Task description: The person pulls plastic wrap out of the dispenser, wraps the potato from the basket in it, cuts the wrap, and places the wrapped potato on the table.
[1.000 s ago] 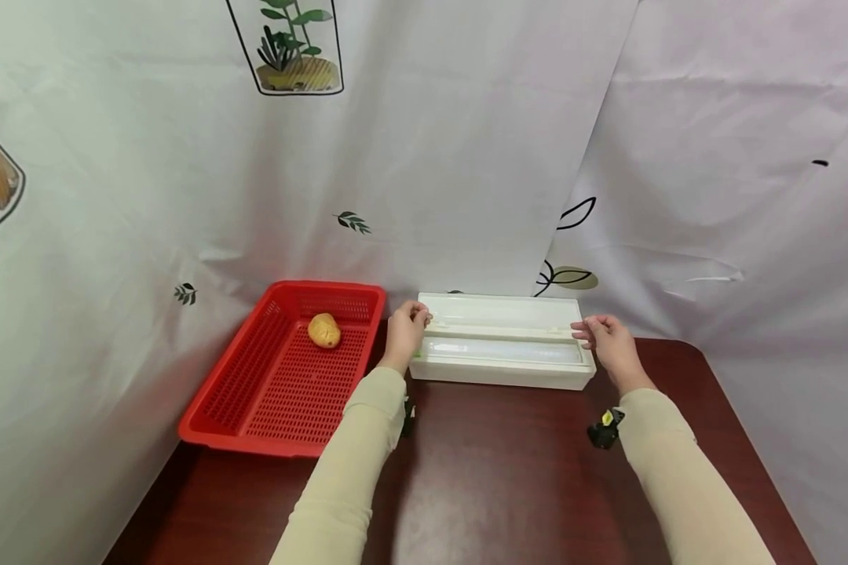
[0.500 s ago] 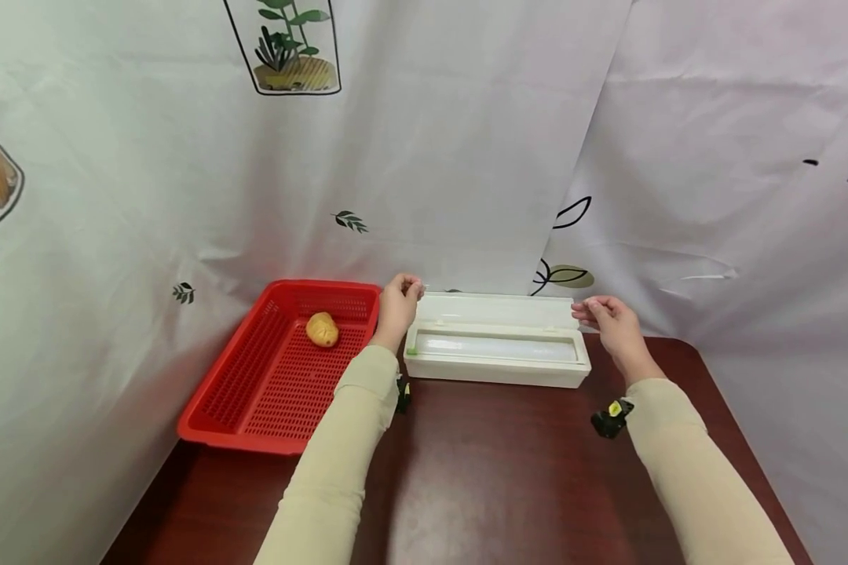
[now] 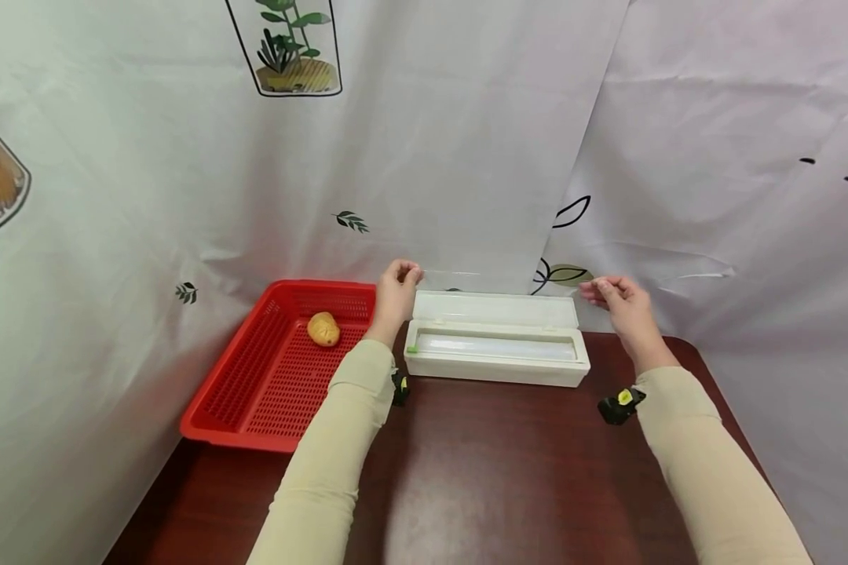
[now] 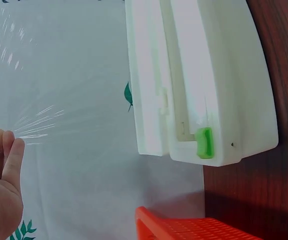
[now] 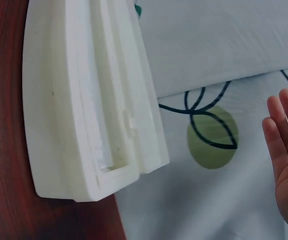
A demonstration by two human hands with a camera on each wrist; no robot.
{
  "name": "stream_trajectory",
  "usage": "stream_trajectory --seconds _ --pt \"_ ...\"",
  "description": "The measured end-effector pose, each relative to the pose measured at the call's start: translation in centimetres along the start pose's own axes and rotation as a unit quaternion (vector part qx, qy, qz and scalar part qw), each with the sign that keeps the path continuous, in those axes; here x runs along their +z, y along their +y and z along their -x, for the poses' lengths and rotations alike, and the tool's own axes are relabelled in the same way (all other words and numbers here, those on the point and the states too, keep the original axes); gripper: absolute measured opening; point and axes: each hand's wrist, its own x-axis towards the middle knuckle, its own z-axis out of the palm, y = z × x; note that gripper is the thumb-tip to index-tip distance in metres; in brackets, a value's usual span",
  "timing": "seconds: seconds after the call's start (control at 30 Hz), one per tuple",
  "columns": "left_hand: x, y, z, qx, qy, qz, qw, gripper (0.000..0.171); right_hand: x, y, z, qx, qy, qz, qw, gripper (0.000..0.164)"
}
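A white cling film dispenser box [image 3: 496,372] stands on the table with its lid [image 3: 495,308] raised at the back. A clear roll [image 3: 495,347] lies inside. Above the box's left end, my left hand [image 3: 394,297] pinches the edge of a sheet of cling film [image 4: 38,122], which shows as shiny creases fanning from the fingertips. My right hand [image 3: 627,308] is raised past the box's right end, thumb and forefinger together at the film's other corner; its lower fingers look fairly straight. The film is almost invisible between the hands. A green slider [image 4: 204,143] sits at the box's left end.
Left of the box stands a red plastic basket [image 3: 279,443] with a potato [image 3: 323,329] in it. Both rest on a dark reddish-brown table [image 3: 495,471]. Directly behind hangs a white patterned cloth [image 3: 466,157].
Both hands have risen from box height to above the lid and spread slightly apart, drawing the cling film up. The box, basket and potato stay in place.
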Motion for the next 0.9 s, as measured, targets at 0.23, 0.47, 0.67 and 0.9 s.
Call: stream_trajectory --seconds 0.23,0.47,0.67,0.9 --pt "-0.5 0.7 0.0 0.017 0.004 -0.002 0.9999 0.012 3.1 -6.1 2.2 0.004 0.018 0.062 0.998 0.024" --pt "-0.8 1.6 0.1 0.034 0.001 -0.012 0.9993 0.014 3.0 -7.0 2.1 -0.008 0.018 0.025 0.999 0.015" --pt "-0.9 2.5 0.3 0.057 0.006 -0.003 0.9983 0.013 2.8 -7.8 2.2 -0.018 0.014 0.016 1.000 0.017" --pt "-1.3 3.5 0.5 0.081 0.014 0.007 0.9966 0.013 2.9 -8.7 2.2 -0.043 0.013 -0.015 0.999 0.017"
